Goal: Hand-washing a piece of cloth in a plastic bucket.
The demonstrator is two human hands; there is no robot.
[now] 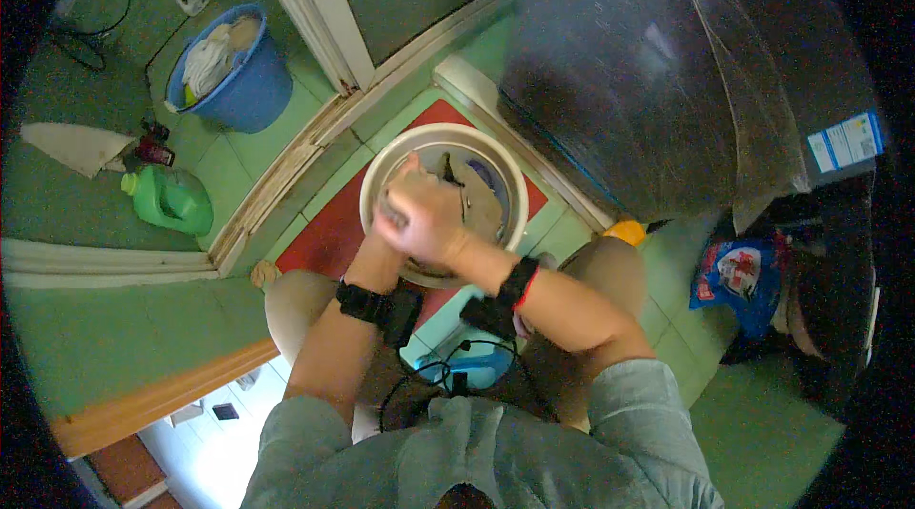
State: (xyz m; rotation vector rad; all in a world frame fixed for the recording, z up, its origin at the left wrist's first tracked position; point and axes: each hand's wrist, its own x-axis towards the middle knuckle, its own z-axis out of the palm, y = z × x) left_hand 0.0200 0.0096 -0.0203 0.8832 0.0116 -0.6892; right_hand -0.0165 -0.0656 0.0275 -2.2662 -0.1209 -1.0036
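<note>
A round cream basin (516, 173) stands on a red mat (322, 237) between my knees. Greyish water (482, 212) or wet cloth fills its inside, along with a dark strip (449, 169) and a bluish-purple item (486, 174). Over the left part of the basin my two hands are pressed together, blurred by motion. My right hand (432, 212) lies across the top with its fingers curled. Mostly behind it, my left hand (386, 223) is partly hidden. A dark patch shows between them, but I cannot make out what it is. Black bands circle both wrists.
A plastic-wrapped dark appliance (643, 80) rises at the right. Beyond a worn door sill (286, 166) stand a blue bucket (246, 94) of cloths and a green jug (171, 201). A blue printed bag (740, 280) lies at far right; black cables (450, 366) hang before my torso.
</note>
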